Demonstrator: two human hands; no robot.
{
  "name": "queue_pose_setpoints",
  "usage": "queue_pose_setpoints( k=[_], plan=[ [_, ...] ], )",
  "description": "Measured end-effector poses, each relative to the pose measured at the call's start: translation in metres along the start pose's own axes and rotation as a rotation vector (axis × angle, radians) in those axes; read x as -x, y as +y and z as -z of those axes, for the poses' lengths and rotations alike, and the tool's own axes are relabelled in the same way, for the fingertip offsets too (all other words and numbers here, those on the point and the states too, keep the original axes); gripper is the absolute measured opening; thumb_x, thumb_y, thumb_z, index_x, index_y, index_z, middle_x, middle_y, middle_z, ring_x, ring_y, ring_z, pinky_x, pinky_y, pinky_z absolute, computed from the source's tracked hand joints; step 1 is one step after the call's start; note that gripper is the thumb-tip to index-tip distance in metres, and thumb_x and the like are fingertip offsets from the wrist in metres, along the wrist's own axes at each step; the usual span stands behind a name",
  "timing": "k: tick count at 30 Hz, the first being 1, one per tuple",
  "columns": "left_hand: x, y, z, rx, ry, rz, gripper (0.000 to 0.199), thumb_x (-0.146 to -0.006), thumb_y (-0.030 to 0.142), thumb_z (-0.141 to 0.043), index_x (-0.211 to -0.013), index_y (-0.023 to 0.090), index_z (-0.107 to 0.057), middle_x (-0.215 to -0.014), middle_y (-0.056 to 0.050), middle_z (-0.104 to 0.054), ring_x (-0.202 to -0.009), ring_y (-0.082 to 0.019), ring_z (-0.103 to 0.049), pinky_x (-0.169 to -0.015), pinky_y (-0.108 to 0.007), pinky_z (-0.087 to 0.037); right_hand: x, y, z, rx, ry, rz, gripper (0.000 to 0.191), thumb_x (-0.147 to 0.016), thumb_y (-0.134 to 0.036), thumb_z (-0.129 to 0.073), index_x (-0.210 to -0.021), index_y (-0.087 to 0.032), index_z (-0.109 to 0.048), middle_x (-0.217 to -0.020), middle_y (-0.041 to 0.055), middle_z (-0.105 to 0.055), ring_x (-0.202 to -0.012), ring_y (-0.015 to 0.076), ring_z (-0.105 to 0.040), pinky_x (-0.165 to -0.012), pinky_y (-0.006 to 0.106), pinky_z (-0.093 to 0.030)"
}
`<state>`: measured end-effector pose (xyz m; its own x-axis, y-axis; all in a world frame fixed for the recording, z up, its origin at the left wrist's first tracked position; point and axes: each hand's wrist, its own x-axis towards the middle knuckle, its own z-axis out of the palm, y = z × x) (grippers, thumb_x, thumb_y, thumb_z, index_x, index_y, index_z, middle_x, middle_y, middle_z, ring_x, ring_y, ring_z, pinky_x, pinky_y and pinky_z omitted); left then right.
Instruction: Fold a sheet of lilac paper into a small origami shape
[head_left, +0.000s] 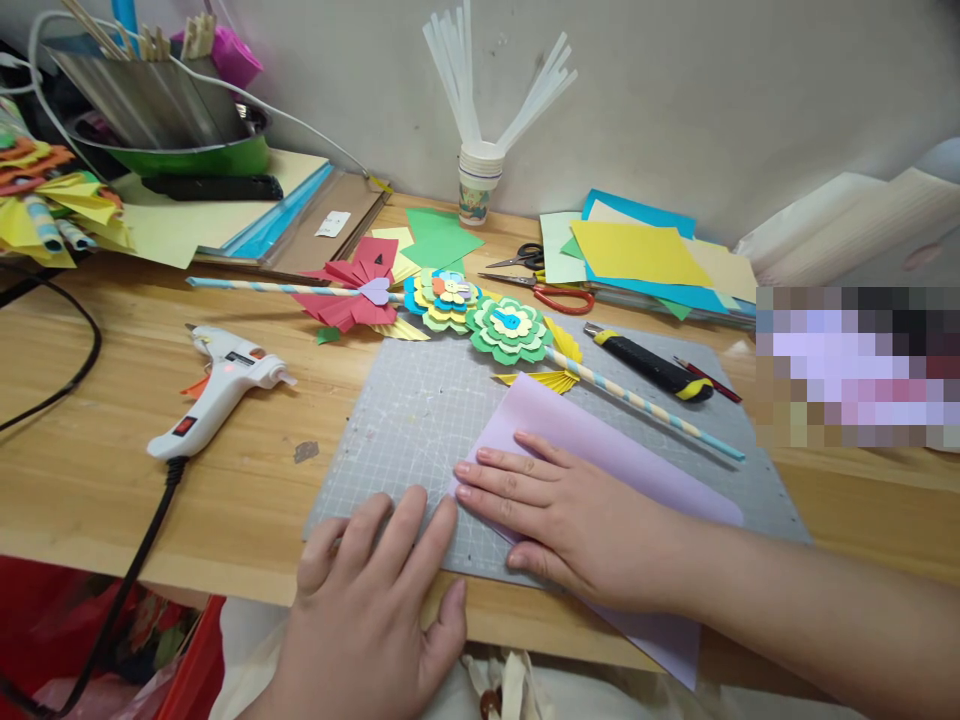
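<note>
A sheet of lilac paper (577,430) lies at a slant on the grey cutting mat (390,400), one end hanging past the table's front edge. My right hand (555,510) rests flat on it, fingers stretched toward its left edge. My left hand (382,590) is beside the paper's left corner, fingers apart and slightly bent, holding nothing. Behind the paper, two striped paper sticks (645,405) carry layered paper flowers (510,330) and a folded red paper piece with a lilac heart (373,291). A black and yellow utility knife (649,365) lies on the mat's right side.
A white hot glue gun (225,385) with a black cord lies at left. Scissors (555,295) and coloured paper sheets (637,255) are at the back. A paper cup (480,190) holds glue sticks. A red pencil (709,380) lies at right. A green-based metal container (150,110) stands back left.
</note>
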<state>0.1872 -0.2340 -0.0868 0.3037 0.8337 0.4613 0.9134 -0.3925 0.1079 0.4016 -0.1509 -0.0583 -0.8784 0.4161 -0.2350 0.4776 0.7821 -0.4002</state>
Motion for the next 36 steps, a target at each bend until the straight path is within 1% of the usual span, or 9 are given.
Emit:
queue_pose_setpoints(
  k=[2, 7, 10, 14, 18, 21, 26, 32, 36],
  plan=[
    [0.000, 0.000, 0.000, -0.002, 0.002, 0.001, 0.037, -0.087, 0.039, -0.048, -0.108, 0.019, -0.071, -0.105, -0.009, -0.074, -0.094, -0.029, -0.056, -0.085, -0.043, -0.031, 0.000, 0.000, 0.000, 0.002, -0.006, -0.003, 0.054, -0.101, -0.037, -0.039, -0.151, -0.022, -0.026, -0.157, -0.0009, -0.022, -0.147, 0.0194, -0.016, -0.120, 0.049, -0.007],
    [-0.002, 0.000, 0.001, -0.015, -0.007, 0.001, 0.037, -0.086, 0.041, -0.049, -0.111, 0.022, -0.070, -0.103, -0.007, -0.074, -0.093, -0.029, -0.057, -0.084, -0.043, -0.030, 0.001, 0.002, -0.001, -0.018, 0.001, -0.001, 0.055, -0.101, -0.038, -0.038, -0.152, -0.020, -0.025, -0.158, 0.0002, -0.022, -0.147, 0.0187, -0.014, -0.120, 0.049, -0.006],
    [0.001, 0.000, -0.002, 0.022, -0.014, 0.008, 0.039, -0.087, 0.041, -0.051, -0.116, 0.021, -0.068, -0.109, -0.006, -0.073, -0.097, -0.028, -0.058, -0.086, -0.043, -0.030, 0.001, 0.003, -0.001, -0.028, -0.008, 0.004, 0.056, -0.101, -0.038, -0.038, -0.152, -0.020, -0.023, -0.158, 0.0019, -0.020, -0.148, 0.0186, -0.013, -0.121, 0.048, -0.007],
    [0.005, -0.002, -0.007, 0.100, -0.019, -0.042, 0.041, -0.089, 0.037, -0.051, -0.125, 0.020, -0.060, -0.124, -0.001, -0.068, -0.109, -0.023, -0.059, -0.095, -0.040, -0.028, 0.002, 0.002, 0.001, -0.058, 0.000, 0.011, 0.060, -0.100, -0.042, -0.040, -0.152, -0.017, -0.023, -0.158, 0.0056, -0.020, -0.147, 0.0198, -0.015, -0.121, 0.047, -0.011],
    [0.001, -0.005, -0.006, 0.106, -0.044, -0.116, 0.032, -0.091, 0.030, -0.048, -0.117, 0.021, -0.063, -0.121, -0.001, -0.070, -0.110, -0.019, -0.062, -0.104, -0.037, -0.024, 0.003, 0.005, 0.002, -0.060, 0.017, 0.023, 0.060, -0.101, -0.045, -0.037, -0.152, -0.017, -0.023, -0.158, 0.0050, -0.020, -0.147, 0.0197, -0.016, -0.121, 0.046, -0.013],
    [-0.004, -0.006, -0.003, 0.103, -0.065, -0.134, 0.031, -0.090, 0.029, -0.048, -0.113, 0.020, -0.065, -0.120, -0.002, -0.070, -0.109, -0.020, -0.062, -0.106, -0.037, -0.024, 0.007, 0.015, 0.001, -0.044, 0.071, -0.016, 0.059, -0.100, -0.045, -0.038, -0.152, -0.019, -0.024, -0.158, 0.0045, -0.020, -0.146, 0.0193, -0.018, -0.121, 0.044, -0.014],
    [-0.007, -0.006, -0.002, 0.133, -0.056, -0.110, 0.030, -0.088, 0.028, -0.049, -0.112, 0.021, -0.066, -0.118, -0.002, -0.071, -0.106, -0.020, -0.064, -0.105, -0.036, -0.024, 0.018, 0.033, 0.001, 0.011, 0.158, -0.115, 0.061, -0.099, -0.047, -0.040, -0.152, -0.022, -0.025, -0.158, 0.0051, -0.022, -0.147, 0.0210, -0.018, -0.120, 0.045, -0.018],
    [-0.006, -0.008, -0.004, 0.174, -0.058, -0.074, 0.030, -0.088, 0.029, -0.050, -0.112, 0.022, -0.066, -0.118, -0.002, -0.071, -0.105, -0.021, -0.064, -0.102, -0.037, -0.027, 0.021, 0.026, 0.001, 0.058, 0.134, -0.189, 0.063, -0.098, -0.048, -0.040, -0.151, -0.016, -0.028, -0.158, 0.0085, -0.022, -0.147, 0.0227, -0.017, -0.120, 0.047, -0.018],
    [-0.009, -0.009, -0.003, 0.151, -0.023, -0.120, 0.033, -0.090, 0.034, -0.047, -0.112, 0.020, -0.066, -0.115, -0.004, -0.072, -0.103, -0.022, -0.063, -0.100, -0.037, -0.027, 0.020, 0.024, -0.001, 0.047, 0.156, -0.192, 0.063, -0.098, -0.046, -0.040, -0.151, -0.016, -0.027, -0.158, 0.0090, -0.023, -0.147, 0.0221, -0.016, -0.120, 0.048, -0.018]
  ],
)
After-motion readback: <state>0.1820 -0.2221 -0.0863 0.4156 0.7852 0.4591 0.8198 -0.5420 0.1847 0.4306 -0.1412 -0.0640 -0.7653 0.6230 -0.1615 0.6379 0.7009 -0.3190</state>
